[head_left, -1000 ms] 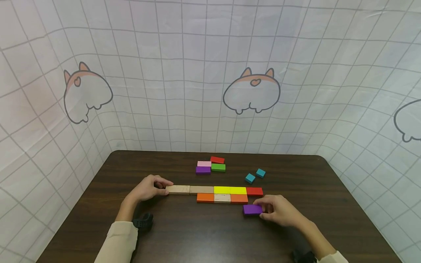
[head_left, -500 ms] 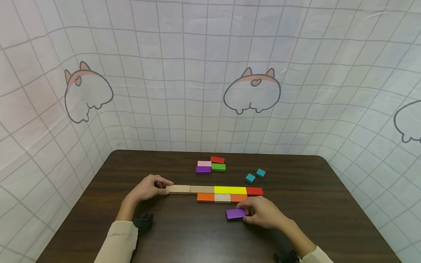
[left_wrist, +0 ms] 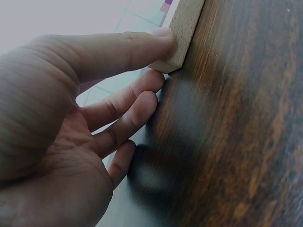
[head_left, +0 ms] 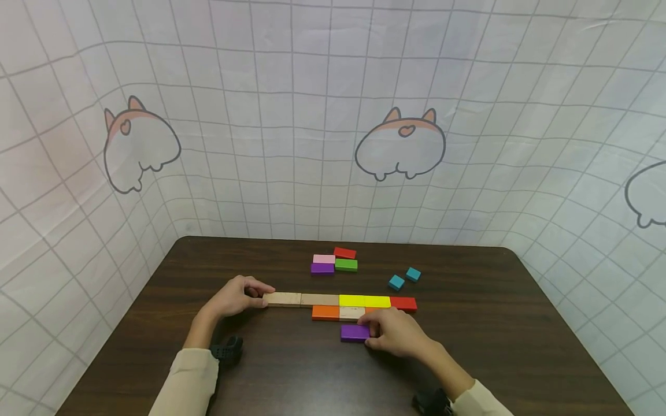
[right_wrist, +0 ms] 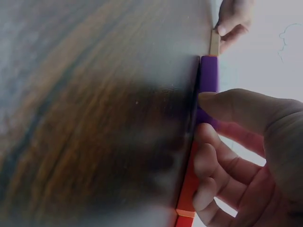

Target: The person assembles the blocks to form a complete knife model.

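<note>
My left hand (head_left: pixel 236 297) pinches the left end of a plain wooden block (head_left: pixel 282 299), thumb on its near side in the left wrist view. That block starts a row running right through a second plain block (head_left: pixel 319 300), yellow blocks (head_left: pixel 364 301) and a red block (head_left: pixel 403 304). A shorter row lies against its near side: an orange block (head_left: pixel 325 312), a pale block (head_left: pixel 351 313) and another orange one, partly covered by my right hand (head_left: pixel 398 332). Between thumb and fingers, that hand grips the right end of a purple block (head_left: pixel 355 333), just in front of the pale block.
Behind the rows lie a pink block (head_left: pixel 324 259), a second purple block (head_left: pixel 322 269), a green block (head_left: pixel 346 265) and a red one (head_left: pixel 344 253). Two small blue blocks (head_left: pixel 396 282) sit to the right. A grid-patterned cloth (head_left: pixel 291 144) surrounds the dark table (head_left: pixel 291 375).
My right hand has carried the purple block leftward along the near side of the short row, then slightly toward that row. The left hand has stayed in place on the plain wooden block.
</note>
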`<state>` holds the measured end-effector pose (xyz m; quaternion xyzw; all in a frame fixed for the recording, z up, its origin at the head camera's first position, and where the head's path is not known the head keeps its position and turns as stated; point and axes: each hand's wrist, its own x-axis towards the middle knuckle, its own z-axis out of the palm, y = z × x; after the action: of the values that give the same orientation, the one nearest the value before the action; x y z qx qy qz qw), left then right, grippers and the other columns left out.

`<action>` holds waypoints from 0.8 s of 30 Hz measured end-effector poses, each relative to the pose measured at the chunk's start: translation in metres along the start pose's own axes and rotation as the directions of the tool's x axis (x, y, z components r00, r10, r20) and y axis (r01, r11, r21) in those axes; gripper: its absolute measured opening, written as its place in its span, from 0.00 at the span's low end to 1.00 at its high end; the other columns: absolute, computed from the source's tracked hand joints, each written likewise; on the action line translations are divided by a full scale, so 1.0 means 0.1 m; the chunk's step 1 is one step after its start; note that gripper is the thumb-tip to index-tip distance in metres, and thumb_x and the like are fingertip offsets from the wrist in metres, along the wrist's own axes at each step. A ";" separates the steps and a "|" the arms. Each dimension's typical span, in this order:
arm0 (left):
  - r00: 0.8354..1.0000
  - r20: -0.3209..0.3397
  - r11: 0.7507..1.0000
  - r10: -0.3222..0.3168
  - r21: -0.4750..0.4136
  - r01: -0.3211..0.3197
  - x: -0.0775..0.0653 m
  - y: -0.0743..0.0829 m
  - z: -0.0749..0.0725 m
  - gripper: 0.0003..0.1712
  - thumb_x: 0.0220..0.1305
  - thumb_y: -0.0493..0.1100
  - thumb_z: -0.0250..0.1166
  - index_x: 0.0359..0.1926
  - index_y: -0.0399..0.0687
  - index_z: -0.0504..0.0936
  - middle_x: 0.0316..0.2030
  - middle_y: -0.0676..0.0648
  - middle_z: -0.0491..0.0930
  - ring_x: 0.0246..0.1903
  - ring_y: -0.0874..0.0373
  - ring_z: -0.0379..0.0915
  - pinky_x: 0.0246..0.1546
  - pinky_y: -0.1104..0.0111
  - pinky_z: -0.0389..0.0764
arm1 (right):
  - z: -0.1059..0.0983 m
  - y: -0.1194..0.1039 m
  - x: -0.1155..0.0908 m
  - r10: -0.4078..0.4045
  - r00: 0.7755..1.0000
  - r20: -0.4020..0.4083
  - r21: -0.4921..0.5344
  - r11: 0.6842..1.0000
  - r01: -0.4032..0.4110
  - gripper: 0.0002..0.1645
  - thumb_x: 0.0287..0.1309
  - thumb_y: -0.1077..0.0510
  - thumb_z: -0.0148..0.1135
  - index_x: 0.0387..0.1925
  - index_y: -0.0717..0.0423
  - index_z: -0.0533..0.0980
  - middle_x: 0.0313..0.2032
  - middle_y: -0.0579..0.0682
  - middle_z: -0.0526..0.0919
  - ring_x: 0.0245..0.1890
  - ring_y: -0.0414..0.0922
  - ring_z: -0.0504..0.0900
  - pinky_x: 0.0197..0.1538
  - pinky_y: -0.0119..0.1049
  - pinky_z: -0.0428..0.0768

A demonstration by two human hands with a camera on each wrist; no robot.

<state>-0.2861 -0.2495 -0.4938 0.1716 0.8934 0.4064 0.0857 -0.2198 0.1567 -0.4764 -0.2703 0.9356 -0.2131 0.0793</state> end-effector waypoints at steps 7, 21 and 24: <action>1.000 -0.002 1.000 -0.005 -0.002 0.005 0.00 0.00 0.00 0.16 0.61 0.41 0.75 0.51 0.49 0.90 0.40 0.47 0.85 0.36 0.55 0.73 0.39 0.63 0.74 | -0.03 0.01 0.00 -0.007 1.000 -0.017 0.056 0.998 0.008 0.13 0.58 0.55 0.74 0.46 0.46 0.85 0.25 0.35 0.77 0.25 0.34 0.72 0.31 0.30 0.71; 1.000 -0.005 1.000 -0.011 0.006 0.011 0.00 -0.02 0.00 0.16 0.61 0.42 0.75 0.51 0.50 0.90 0.40 0.47 0.85 0.36 0.57 0.73 0.39 0.65 0.75 | 0.04 -0.09 0.16 -0.067 0.997 -0.036 0.055 0.996 0.069 0.10 0.60 0.56 0.73 0.44 0.46 0.86 0.26 0.36 0.79 0.26 0.34 0.73 0.32 0.30 0.72; 1.000 -0.008 1.000 -0.010 0.009 0.010 0.00 -0.02 0.00 0.16 0.61 0.41 0.75 0.51 0.50 0.90 0.40 0.47 0.85 0.36 0.57 0.73 0.38 0.64 0.75 | 0.06 -0.13 0.22 -0.071 0.997 -0.036 0.046 0.996 0.073 0.11 0.60 0.56 0.73 0.45 0.46 0.86 0.27 0.36 0.80 0.26 0.34 0.73 0.33 0.30 0.73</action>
<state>-0.2866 -0.2508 -0.4948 0.1657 0.8963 0.4027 0.0836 -0.2303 0.1326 -0.4771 -0.2983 0.9211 -0.2425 0.0617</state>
